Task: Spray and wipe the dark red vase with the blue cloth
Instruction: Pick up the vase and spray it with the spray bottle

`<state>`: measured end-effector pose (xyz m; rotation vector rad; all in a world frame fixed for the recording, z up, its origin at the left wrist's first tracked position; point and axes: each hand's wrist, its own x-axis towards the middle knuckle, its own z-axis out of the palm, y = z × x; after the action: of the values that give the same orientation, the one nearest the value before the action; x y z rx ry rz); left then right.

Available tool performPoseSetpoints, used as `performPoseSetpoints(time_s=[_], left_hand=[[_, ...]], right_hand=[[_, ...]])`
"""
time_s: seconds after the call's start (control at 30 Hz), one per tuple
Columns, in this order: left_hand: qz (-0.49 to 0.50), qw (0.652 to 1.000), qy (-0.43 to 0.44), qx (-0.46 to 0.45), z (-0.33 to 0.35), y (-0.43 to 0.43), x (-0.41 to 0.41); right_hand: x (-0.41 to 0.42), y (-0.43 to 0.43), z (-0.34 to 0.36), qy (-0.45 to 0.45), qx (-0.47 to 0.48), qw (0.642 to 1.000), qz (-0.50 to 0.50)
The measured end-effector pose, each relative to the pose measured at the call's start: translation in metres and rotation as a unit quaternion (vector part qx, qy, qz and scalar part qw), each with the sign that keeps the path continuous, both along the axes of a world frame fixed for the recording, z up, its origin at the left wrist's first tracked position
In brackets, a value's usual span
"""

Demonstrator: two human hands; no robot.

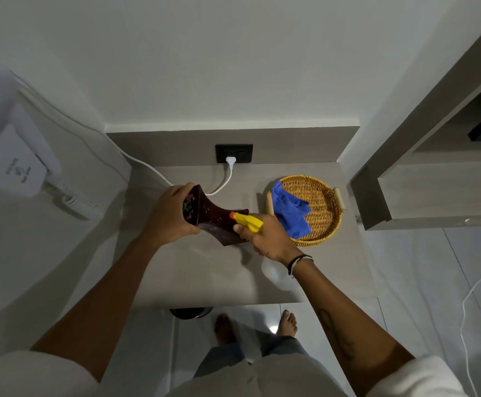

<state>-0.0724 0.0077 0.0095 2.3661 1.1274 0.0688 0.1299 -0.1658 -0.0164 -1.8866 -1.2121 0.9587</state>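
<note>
The dark red vase (215,217) is tipped on its side above the grey table, its mouth facing left. My left hand (170,217) grips it at the mouth end. My right hand (265,237) holds a spray bottle with a yellow head (248,222) and an orange nozzle pointed at the vase's middle; the pale bottle body (276,275) hangs below my wrist. The blue cloth (289,212) lies draped over the left side of a woven basket, untouched.
The round wicker basket (323,209) with wooden handles sits at the table's right. A white plug and cable (230,164) run from a black wall socket behind the vase. A white wall phone (19,167) hangs at left. A dark bin (190,312) stands under the table edge.
</note>
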Motion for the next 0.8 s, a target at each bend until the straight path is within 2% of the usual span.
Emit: performPoseSetpoints(time_s=[0.07,0.2,0.37,0.47,0.57,0.67,0.73,0.8], left_hand=[[-0.003,1.000,0.008,0.002,0.002,-0.001,0.000],[-0.018,0.999,0.036,0.022,0.002,-0.002,0.003],[-0.038,0.983,0.078,0.160,0.004,-0.019,0.022],[-0.061,0.970,0.114,0.207,0.005,-0.033,0.045],[-0.041,0.964,0.150,0.215,0.004,-0.043,0.063],[-0.040,0.969,0.162,0.181,0.004,-0.047,0.069],[-0.110,0.966,0.159,0.170,0.005,-0.040,0.068],[-0.244,0.937,0.172,0.182,0.006,-0.028,0.065]], right_hand=[[0.002,-0.002,-0.002,-0.035,-0.011,0.999,-0.004],[0.011,-0.012,-0.006,-0.035,-0.046,0.998,-0.037],[0.023,-0.029,-0.011,-0.047,-0.039,0.996,-0.066],[0.026,-0.036,-0.011,-0.059,-0.036,0.996,-0.056],[0.028,-0.041,-0.008,-0.061,-0.024,0.997,-0.046],[0.032,-0.044,-0.008,-0.070,-0.011,0.997,-0.043],[0.035,-0.047,-0.009,-0.060,-0.013,0.997,-0.036],[0.036,-0.047,-0.011,-0.066,-0.008,0.997,-0.036]])
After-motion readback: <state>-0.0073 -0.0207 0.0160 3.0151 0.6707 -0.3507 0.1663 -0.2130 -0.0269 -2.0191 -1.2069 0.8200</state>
